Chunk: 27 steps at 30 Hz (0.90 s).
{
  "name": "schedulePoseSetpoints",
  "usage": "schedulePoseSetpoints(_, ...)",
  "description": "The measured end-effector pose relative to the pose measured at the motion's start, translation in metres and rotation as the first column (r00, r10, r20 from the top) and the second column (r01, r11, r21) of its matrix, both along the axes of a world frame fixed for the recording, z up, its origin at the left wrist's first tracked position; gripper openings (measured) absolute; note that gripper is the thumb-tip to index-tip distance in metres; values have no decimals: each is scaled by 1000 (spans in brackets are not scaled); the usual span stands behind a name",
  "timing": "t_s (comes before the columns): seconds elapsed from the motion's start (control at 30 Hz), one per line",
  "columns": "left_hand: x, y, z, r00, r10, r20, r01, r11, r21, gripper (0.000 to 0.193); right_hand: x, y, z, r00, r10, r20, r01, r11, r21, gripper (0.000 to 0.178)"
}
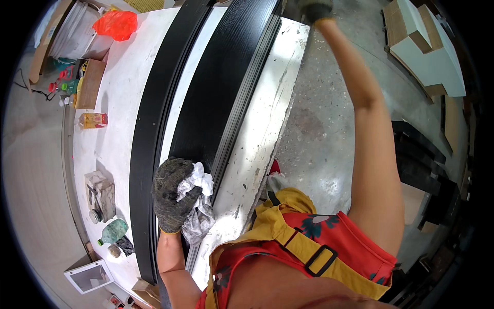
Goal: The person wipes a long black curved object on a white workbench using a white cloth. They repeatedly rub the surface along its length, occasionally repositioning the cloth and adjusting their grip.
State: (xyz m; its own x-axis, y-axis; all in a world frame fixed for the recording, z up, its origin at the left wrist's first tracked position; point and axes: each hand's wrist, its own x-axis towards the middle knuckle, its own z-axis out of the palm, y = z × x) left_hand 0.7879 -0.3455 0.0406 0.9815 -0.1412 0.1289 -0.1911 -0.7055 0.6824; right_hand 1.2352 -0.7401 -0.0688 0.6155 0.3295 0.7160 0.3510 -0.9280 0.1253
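Note:
My left hand (173, 194), in a dark grey knit glove, is closed round a crumpled white rag (199, 180). A greyish, see-through end of the bundle hangs below the fingers. Hand and rag rest on the near end of a long black wood-grained panel (218, 77) with a grooved right edge. My right arm stretches far forward. The right hand (316, 9), also in a dark glove, is at the top edge by the panel's far end, blurred, and its fingers cannot be made out. A second long black board (154, 123) lies parallel on the left.
Both boards lie on a white worktable (262, 113) with a chipped right edge. Along its left side are a red plastic bag (116, 26), a small carton (93, 120), a dusty block (100, 194) and a green bottle (114, 232). Black panels (422, 159) and boxes (427, 44) stand right, across the concrete floor.

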Motion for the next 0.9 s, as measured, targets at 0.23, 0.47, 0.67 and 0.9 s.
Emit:
schedulePoseSetpoints(0.23, -4, 3, 2, 1000, 2, -2, -2, 1000, 10, 47, -10, 8, 70, 849, 297, -437, 66, 761, 646, 47)
schedulePoseSetpoints(0.47, -8, 7, -3, 997, 67, -37, -74, 970, -234, 51, -55, 21, 50, 762, 565, -316, -113, 597, 794, 32)
schedulePoseSetpoints(0.67, -10, 10, -16, 845, 519, 128, -356, 726, -589, 41, -251, 90, 9, 632, 773, -50, -636, 555, 537, 48)
schedulePoseSetpoints(0.9, -81, 37, 30, 845, 535, -4, -335, 524, -783, 43, -360, 152, 38, 825, 553, -115, -472, 786, 400, 39)
